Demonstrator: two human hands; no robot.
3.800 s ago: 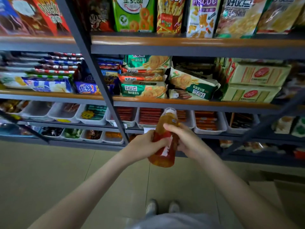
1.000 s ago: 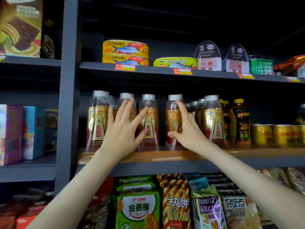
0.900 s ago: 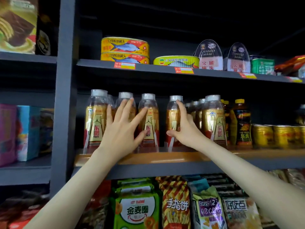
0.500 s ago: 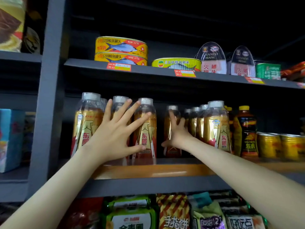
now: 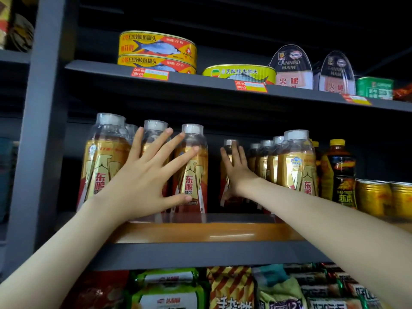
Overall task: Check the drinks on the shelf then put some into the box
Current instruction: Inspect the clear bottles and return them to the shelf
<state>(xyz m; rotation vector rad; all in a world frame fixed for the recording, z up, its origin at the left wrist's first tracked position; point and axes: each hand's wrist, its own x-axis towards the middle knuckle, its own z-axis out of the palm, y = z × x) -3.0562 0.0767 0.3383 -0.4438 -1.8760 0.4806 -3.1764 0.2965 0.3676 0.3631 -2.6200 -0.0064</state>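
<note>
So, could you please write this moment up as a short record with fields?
Left hand: flat, fingers spread, against the front gold-label bottles
Right hand: fingers straight, on a set-back bottle deeper in
Beside them: dark yellow-capped bottle, gold cans
Shelf above: fish tins, canned ham

Bottle row (image 5: 191, 170) at frame centre on middle shelf (image 5: 207, 233); cans (image 5: 374, 197) at its right end; fish tins (image 5: 156, 52) on shelf above; snack packets (image 5: 169, 291) on shelf below
</note>
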